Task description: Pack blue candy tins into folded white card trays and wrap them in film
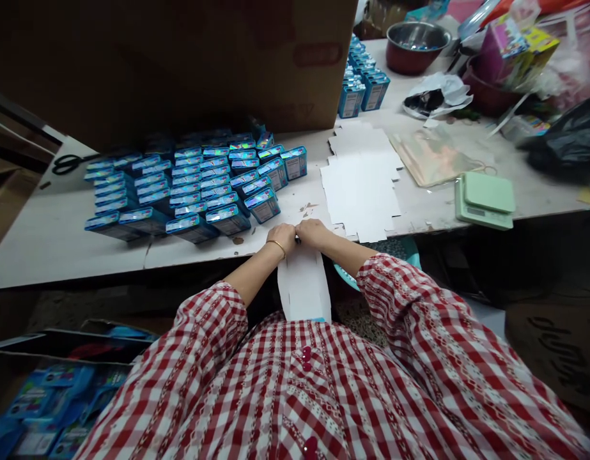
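My left hand and my right hand meet at the table's front edge, fingers curled and pinched on the top of a flat white cardboard box blank. The blank hangs down toward my lap, white side up. A gold bangle circles my left wrist. Just beyond my hands lies a stack of more white flat blanks. To the left, several folded blue boxes stand in rows on the table.
A large brown carton stands at the back. A second group of blue boxes, a metal bowl, a green scale, scissors and a black bag lie on the white table. Blue packaging sits low at left.
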The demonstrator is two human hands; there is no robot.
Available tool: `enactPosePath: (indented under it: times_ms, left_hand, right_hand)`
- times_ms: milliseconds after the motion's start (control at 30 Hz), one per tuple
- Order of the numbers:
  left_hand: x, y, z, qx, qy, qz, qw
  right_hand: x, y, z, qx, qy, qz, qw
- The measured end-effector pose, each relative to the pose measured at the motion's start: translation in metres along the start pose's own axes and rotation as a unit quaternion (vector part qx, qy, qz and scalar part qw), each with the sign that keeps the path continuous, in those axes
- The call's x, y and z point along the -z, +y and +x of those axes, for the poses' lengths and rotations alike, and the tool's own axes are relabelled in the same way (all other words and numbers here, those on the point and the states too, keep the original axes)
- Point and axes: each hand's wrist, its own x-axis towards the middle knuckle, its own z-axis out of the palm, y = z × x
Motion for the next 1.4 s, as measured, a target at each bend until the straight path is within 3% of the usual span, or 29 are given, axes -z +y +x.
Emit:
enactPosePath:
  times_ms: [100,200,267,367,467,533,633,700,833,900,1067,1200,1300,1400]
  left_hand:
    - [0.009,-0.003,-0.013,-0.001,0.047,-0.031,0.998]
    - [0.015,-0.005,-0.044,-0.043,0.212,-0.059,0.975]
    - [0.01,-0.002,-0.067,-0.083,0.278,-0.074,0.954]
    - [-0.014,0.004,-0.083,-0.122,0.265,-0.075,0.954]
    - [-0.034,0.005,-0.065,-0.099,0.232,-0.054,0.966]
    - [-0.036,0.0,-0.041,-0.103,0.204,-0.049,0.972]
    - [-0.026,-0.011,-0.008,-0.132,0.144,-0.08,0.978]
    - [-0.024,-0.017,0.001,-0.136,0.142,-0.106,0.975]
    - [-0.043,-0.022,-0.013,-0.113,0.244,-0.061,0.961]
    - [-0.055,-0.023,-0.024,-0.106,0.232,-0.011,0.967]
    - [-0.055,-0.021,-0.027,-0.105,0.142,0.025,0.984]
    - [-0.046,-0.02,-0.025,-0.104,0.123,0.013,0.987]
    - [-0.048,-0.018,-0.032,-0.108,0.138,0.017,0.984]
    - [-0.046,-0.017,-0.039,-0.114,0.189,-0.022,0.975]
  right_hand:
    - [0.0,0.009,-0.004,-0.027,0.016,-0.003,1.0]
    - [0.005,0.039,-0.011,-0.092,0.021,-0.005,0.996]
    - [0.007,0.064,-0.016,-0.157,0.011,0.011,0.987]
    - [0.004,0.09,-0.027,-0.257,-0.004,0.085,0.963]
    - [-0.001,0.091,-0.045,-0.284,0.01,0.119,0.952]
    - [-0.005,0.076,-0.061,-0.236,0.104,0.095,0.962]
    - [-0.02,0.045,-0.078,-0.042,0.242,0.027,0.969]
    - [-0.035,0.03,-0.079,0.04,0.238,-0.009,0.97]
    - [-0.06,0.029,-0.061,0.015,0.203,-0.029,0.979]
    - [-0.063,0.036,-0.052,0.013,0.18,-0.037,0.983]
    - [-0.051,0.044,-0.045,0.026,0.115,-0.043,0.992]
    - [-0.033,0.04,-0.045,0.028,0.069,-0.034,0.997]
    - [-0.012,0.043,-0.037,0.074,0.154,-0.044,0.984]
    - [0.008,0.052,-0.02,0.038,0.251,-0.066,0.965]
